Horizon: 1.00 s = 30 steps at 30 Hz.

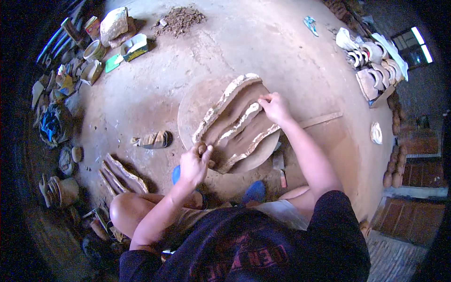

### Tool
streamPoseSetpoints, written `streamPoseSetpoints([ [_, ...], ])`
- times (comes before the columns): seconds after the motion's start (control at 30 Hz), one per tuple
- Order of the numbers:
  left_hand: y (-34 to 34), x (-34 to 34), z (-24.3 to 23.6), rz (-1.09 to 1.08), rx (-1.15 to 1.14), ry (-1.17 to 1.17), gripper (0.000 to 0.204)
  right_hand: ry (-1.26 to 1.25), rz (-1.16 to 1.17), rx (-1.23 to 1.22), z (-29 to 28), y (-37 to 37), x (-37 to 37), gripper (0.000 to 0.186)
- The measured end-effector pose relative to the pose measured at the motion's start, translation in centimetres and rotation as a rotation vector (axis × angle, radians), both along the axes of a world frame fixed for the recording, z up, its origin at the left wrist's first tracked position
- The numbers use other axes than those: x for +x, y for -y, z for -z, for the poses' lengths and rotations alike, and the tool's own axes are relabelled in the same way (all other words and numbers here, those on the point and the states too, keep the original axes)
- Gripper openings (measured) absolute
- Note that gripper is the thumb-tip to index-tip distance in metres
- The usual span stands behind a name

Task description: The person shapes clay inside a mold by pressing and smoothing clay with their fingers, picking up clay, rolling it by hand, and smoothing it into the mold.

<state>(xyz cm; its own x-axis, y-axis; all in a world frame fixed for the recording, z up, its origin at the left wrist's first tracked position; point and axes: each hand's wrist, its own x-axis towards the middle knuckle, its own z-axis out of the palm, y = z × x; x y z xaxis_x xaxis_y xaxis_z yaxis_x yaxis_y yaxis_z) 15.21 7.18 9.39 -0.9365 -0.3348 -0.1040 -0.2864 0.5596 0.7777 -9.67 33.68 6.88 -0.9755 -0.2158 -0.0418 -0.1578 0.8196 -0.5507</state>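
A long, wavy-edged mould (229, 149) with brown clay-like lining and chipped white rims lies aslant on a round board (188, 110) in front of me. A pale ridge (244, 120) runs down its middle, between two channels. My left hand (193, 165) is at the mould's near left end, its fingers closed around a brown lump that looks like clay (202, 149). At the far right end of the ridge is my right hand (276, 108), thumb and fingers pinched together against the clay; whatever they hold is hidden.
A similar grooved mould (123, 175) and a striped, wrapped bundle (152, 139) lie on the floor at left. By the board's right are a wooden strip (322, 120) and a scraper (280, 169). Clay crumbs (181, 21) are heaped far off; white mould pieces (376, 70) stack at right.
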Motion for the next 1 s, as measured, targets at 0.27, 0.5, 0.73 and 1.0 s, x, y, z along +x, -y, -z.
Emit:
streamPoseSetpoints([
  [0.27,-0.9,0.1,-1.8,0.352,0.186,0.260,0.040,0.121,0.069,-0.131,0.2,2.8,-2.3,0.032],
  [0.5,1.3,-4.9,2.2,-0.075,0.286,-0.277,0.033,0.020,0.023,-0.078,-1.7,7.0,-0.9,0.028],
  [0.73,0.2,-6.8,6.9,-0.005,0.189,-0.329,0.034,0.077,0.048,-0.314,2.4,6.2,-2.6,0.051],
  [1.0,-0.3,-6.5,7.3,0.036,0.110,-0.329,0.036,0.514,-0.101,-0.161,-4.6,10.0,-0.7,0.067],
])
